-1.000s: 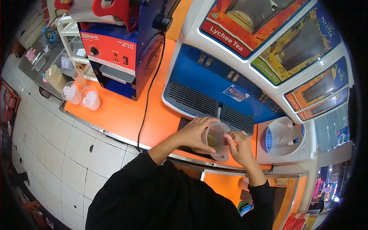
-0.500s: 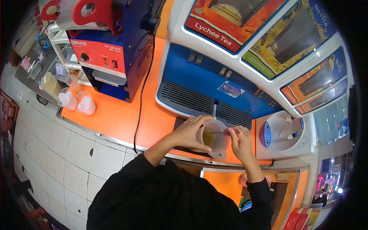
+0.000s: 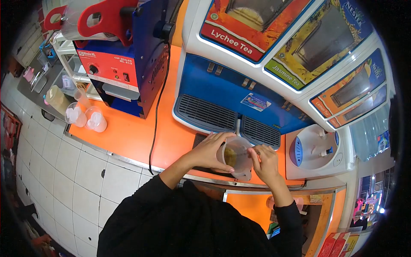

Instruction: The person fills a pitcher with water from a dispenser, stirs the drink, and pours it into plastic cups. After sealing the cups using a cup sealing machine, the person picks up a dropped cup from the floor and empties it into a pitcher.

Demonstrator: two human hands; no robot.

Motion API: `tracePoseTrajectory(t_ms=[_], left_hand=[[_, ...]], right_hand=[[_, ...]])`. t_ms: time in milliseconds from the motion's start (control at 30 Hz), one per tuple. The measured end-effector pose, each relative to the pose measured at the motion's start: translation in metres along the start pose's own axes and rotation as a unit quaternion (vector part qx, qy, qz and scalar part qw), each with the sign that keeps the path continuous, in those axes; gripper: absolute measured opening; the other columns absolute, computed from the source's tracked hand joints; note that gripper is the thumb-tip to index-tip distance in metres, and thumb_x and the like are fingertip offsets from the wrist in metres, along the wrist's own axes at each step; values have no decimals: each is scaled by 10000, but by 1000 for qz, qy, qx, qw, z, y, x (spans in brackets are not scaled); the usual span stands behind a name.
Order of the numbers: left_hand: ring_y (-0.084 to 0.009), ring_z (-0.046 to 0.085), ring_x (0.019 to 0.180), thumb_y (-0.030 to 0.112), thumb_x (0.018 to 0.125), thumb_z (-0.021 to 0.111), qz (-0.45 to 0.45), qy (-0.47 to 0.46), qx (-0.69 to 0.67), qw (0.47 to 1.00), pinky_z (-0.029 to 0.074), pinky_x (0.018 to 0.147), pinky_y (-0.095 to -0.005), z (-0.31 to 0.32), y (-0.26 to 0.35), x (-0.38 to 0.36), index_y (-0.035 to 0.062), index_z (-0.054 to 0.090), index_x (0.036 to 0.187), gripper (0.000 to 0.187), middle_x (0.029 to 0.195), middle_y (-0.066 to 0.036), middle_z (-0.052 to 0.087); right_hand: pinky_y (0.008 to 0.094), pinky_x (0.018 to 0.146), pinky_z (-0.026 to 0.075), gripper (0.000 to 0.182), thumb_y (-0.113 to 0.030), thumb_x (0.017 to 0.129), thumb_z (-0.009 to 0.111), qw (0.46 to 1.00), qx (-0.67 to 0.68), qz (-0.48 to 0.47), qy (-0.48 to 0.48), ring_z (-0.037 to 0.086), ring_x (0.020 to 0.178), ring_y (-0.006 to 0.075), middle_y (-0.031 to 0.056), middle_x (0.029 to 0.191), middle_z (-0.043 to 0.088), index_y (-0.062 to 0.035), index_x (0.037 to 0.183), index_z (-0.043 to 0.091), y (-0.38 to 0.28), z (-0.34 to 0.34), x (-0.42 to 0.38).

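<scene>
A translucent plastic jug (image 3: 244, 162) is tilted at the counter's front edge, with yellowish-brown liquid (image 3: 230, 157) inside. Wrapped around its left side, my left hand (image 3: 212, 153) has the thumb low and the fingers along the rim. My right hand (image 3: 266, 162) is closed at the right side of the jug's mouth. Between its thumb and fingers is a thin spoon-like utensil (image 3: 245, 153) that reaches into the jug; its lower end cannot be made out.
A tea dispenser with drip trays (image 3: 207, 112) stands behind the jug. To the left are a cup sealer (image 3: 112, 70), a black cable (image 3: 156, 124) and plastic cups (image 3: 96, 122). A white water dispenser (image 3: 317, 150) is on the right. Below is an orange shelf (image 3: 246, 210).
My right hand has moved slightly left and down with the utensil, turning so more of its back shows. The jug has shifted slightly left in view. My left hand keeps its hold.
</scene>
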State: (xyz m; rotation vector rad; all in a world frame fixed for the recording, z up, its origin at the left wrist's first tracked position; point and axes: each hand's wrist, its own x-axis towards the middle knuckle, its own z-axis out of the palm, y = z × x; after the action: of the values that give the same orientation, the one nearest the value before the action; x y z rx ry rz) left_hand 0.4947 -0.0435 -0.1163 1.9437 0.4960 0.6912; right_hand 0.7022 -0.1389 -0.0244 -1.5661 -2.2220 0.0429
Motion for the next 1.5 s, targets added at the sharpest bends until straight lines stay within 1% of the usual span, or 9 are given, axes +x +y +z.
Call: tracePoseTrajectory(t_ms=[167,233,367,467,567,667,1233,1367,1500], left_hand=[[-382,399,1358,580,565,874,2,-2,-5,1000,162,1184,-574,0,-2,-1,127,330,1453,1135,1451,-156,427],[-385,398,1355,578,567,875,0,-6,-5,1000,180,1179,-565,1,-1,-1,126,333,1450,1131,1444,-164,430],[-390,401,1341,567,572,880,-6,-8,-16,1000,234,1161,-531,0,-1,-1,125,335,1449,1123,1428,-178,438],[-398,402,1329,554,577,884,2,-2,7,1000,276,1138,-505,1,0,-1,126,331,1453,1121,1419,-188,440],[-406,397,1330,549,582,884,7,-10,14,1000,290,1129,-496,-1,1,-1,125,324,1459,1123,1417,-199,438],[-408,399,1322,554,584,881,-10,-12,3,1000,297,1120,-501,-1,1,-2,116,327,1459,1125,1420,-191,438],[-392,393,1318,475,597,905,-9,-10,-28,1000,337,1101,-466,2,3,1,86,313,1475,1128,1416,-193,439],[-388,390,1323,464,598,908,-14,-16,-22,1000,335,1103,-466,0,6,1,86,310,1475,1126,1415,-194,443],[-391,390,1331,451,599,913,-27,-19,-50,998,336,1103,-467,0,9,-1,79,309,1469,1122,1411,-204,446]], right_hand=[[395,623,467,89,-100,883,662,999,41,3,6,622,697,304,121,778,675,-20,853,688,-4,6,0],[390,649,481,88,-103,883,665,998,-66,19,-13,625,707,311,126,783,676,-21,872,694,-3,1,5],[388,711,488,95,-115,884,669,997,70,-12,-4,629,734,313,135,802,672,-27,877,705,-14,4,7],[391,731,492,96,-123,882,673,994,-88,39,-42,636,759,305,128,800,672,-35,882,712,-10,-1,12],[389,693,464,94,-132,877,682,994,102,6,-24,624,749,286,97,784,677,-47,871,720,-14,7,7],[392,631,422,142,-142,896,666,996,-61,-28,66,574,648,271,85,723,649,-52,788,686,-7,2,17],[400,709,470,122,-166,869,699,994,99,-40,17,628,789,257,75,798,692,-52,828,709,-17,1,6],[390,599,508,111,-161,864,701,998,-44,33,-18,648,670,293,98,796,693,-51,844,709,1,5,1],[376,587,535,111,-162,863,695,996,50,-10,67,675,667,294,114,763,683,-53,848,705,-4,6,2]])
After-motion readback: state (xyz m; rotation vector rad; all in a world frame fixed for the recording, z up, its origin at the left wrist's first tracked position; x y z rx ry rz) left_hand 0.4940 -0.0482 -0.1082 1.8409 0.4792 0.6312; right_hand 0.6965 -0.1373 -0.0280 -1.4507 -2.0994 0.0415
